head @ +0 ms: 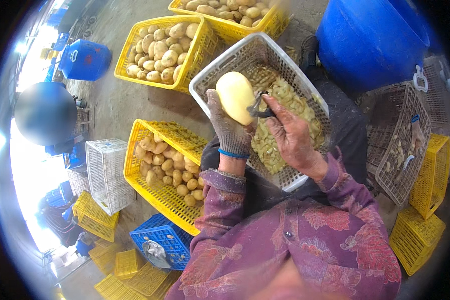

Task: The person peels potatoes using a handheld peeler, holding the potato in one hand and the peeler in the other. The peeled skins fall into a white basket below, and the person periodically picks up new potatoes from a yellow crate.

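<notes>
My left hand [228, 129], in a dirty knitted glove with a blue cuff edge, grips a large peeled potato [235, 96]. The potato's surface looks smooth and pale yellow. My bare right hand [290, 137] holds a dark peeler [260, 107] against the potato's right side. Both hands are above a white plastic crate [199, 83] that rests between my legs. Potato peelings [285, 101] lie heaped on the crate's slotted bottom, partly hidden by my hands.
Yellow crates of unpeeled potatoes stand ahead [206, 22] and to the left [135, 176]. A large blue barrel [367, 45] is at the upper right. A blue crate [161, 240] stands at lower left; a white crate [405, 150] with scraps and a glove lies at right.
</notes>
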Action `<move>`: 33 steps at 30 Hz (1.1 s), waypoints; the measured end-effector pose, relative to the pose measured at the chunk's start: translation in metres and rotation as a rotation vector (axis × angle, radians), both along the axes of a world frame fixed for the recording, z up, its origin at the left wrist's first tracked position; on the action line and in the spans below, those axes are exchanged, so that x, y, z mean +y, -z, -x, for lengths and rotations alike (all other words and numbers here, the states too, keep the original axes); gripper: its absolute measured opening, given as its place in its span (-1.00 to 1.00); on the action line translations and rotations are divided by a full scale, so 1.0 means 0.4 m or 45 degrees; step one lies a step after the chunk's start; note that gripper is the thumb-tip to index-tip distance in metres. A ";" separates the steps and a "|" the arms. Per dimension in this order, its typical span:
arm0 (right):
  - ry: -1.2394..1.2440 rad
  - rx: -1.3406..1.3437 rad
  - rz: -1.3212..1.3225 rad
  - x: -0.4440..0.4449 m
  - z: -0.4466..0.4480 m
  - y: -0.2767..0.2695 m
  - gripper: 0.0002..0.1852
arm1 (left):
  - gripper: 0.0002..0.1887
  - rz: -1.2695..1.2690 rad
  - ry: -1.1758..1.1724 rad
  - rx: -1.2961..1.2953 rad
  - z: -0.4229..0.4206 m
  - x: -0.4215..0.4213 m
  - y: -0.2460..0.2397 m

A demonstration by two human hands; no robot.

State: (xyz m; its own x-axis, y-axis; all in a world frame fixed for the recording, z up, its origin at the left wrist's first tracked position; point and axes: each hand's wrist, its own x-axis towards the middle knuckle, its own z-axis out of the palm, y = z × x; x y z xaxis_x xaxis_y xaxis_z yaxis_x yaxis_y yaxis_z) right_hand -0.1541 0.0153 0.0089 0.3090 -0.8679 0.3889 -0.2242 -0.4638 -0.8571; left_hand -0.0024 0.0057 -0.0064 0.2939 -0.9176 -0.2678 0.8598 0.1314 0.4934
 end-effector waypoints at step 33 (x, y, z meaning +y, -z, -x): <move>-0.092 0.245 0.043 0.053 -0.015 0.031 -0.50 | -0.32 0.065 0.044 -0.009 -0.024 -0.005 0.005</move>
